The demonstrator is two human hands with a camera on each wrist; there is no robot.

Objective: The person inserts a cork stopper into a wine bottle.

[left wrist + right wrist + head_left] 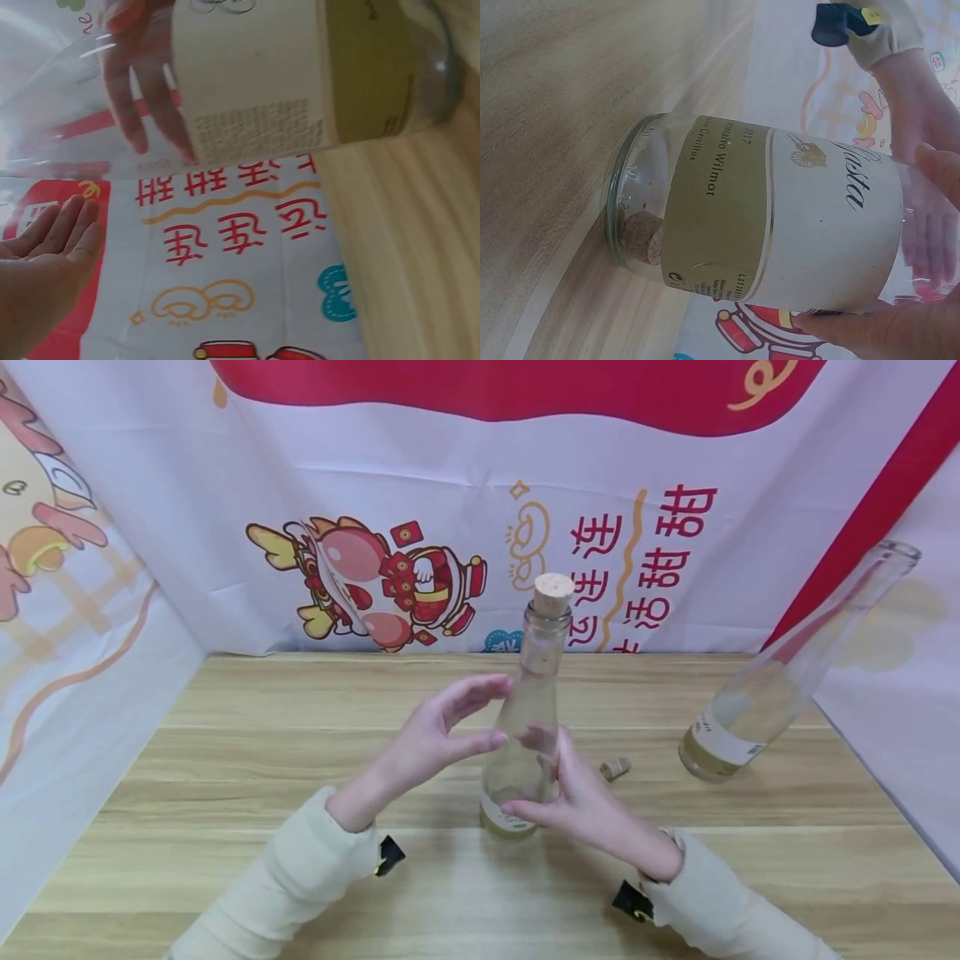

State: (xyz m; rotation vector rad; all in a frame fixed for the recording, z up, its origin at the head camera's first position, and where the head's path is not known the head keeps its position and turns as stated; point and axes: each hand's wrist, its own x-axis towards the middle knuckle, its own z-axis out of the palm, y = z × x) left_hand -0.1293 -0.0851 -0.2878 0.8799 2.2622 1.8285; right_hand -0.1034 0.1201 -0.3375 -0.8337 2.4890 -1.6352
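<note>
A clear glass bottle (517,760) stands upright near the middle of the table, a cork (553,595) in its mouth. My right hand (581,793) grips its lower body, thumb in front and fingers around the far side. My left hand (438,727) is at the bottle's left, its fingers loosely bent; the left wrist view shows this hand's fingers (64,229) apart from the glass. A cream and olive label (780,217) wraps the lower bottle. Through the glass near its base, another cork (641,236) shows; whether it lies inside or behind, I cannot tell.
A second glass bottle (787,685), uncorked and also labelled, stands at the right of the wooden table (315,743). A small loose cork (615,768) lies between the bottles. Printed cloth (450,460) hangs along the back and sides.
</note>
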